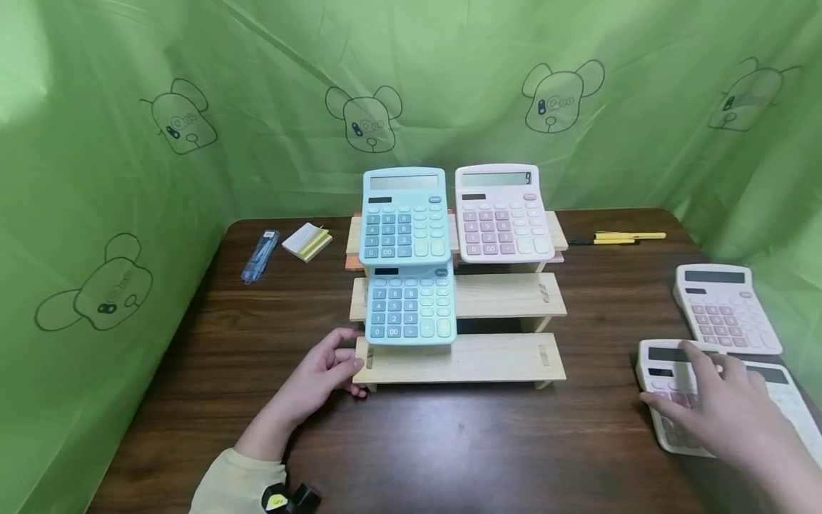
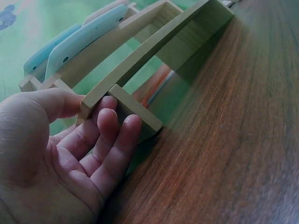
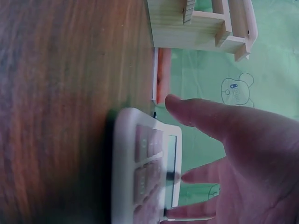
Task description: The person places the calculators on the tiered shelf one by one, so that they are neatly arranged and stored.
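Note:
A three-tier wooden stand (image 1: 462, 360) bears two blue calculators, the upper blue calculator (image 1: 406, 187) overlapping the lower blue calculator (image 1: 411, 314), and a pale pink calculator (image 1: 504, 214) on its top tier. My left hand (image 1: 324, 368) pinches the left end of the lowest shelf; in the left wrist view the thumb (image 2: 65, 103) lies on top and fingers curl beneath. At the right, my right hand (image 1: 732, 400) is spread over a pale calculator (image 1: 671, 428) with pink keys. Whether its fingertips touch the calculator I cannot tell. The hand partly hides another white calculator (image 1: 799, 410).
Another pink-keyed calculator (image 1: 728, 307) lies just behind these, by the table's right edge. Yellow and black pens (image 1: 629, 236) lie at the back right. A blue packet (image 1: 260, 257) and sticky notes (image 1: 307, 241) are at the back left. Green curtain (image 1: 257, 107) surrounds the table.

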`<action>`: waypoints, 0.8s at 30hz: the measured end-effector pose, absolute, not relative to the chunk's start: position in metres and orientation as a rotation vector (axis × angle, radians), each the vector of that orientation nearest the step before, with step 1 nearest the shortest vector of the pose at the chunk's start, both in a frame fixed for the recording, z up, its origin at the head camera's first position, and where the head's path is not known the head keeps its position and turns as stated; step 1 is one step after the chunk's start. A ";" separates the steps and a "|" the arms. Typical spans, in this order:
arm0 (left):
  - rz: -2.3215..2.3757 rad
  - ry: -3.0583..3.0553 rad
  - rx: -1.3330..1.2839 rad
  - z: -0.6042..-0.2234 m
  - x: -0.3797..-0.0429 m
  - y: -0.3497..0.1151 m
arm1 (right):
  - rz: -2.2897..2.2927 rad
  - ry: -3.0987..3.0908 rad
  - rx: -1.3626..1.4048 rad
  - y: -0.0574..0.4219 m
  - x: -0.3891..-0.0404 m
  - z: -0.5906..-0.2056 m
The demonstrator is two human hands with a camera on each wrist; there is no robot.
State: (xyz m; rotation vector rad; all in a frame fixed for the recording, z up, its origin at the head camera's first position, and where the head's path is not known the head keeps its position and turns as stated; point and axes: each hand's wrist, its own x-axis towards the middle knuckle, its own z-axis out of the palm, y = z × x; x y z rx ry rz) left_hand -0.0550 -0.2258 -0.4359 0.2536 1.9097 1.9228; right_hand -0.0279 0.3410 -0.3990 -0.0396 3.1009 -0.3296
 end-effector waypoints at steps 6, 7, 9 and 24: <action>1.919 1.916 0.269 -0.435 -0.055 -0.227 | -0.329 3.101 -0.063 0.334 -0.030 -0.402; 1.919 1.915 0.273 -0.435 -0.055 -0.227 | -0.333 3.103 -0.057 0.334 -0.031 -0.402; 1.918 1.915 0.273 -0.435 -0.056 -0.226 | -0.348 3.110 -0.038 0.335 -0.032 -0.403; 1.924 1.914 0.252 -0.437 -0.055 -0.226 | -0.294 3.008 -0.019 0.337 -0.037 -0.413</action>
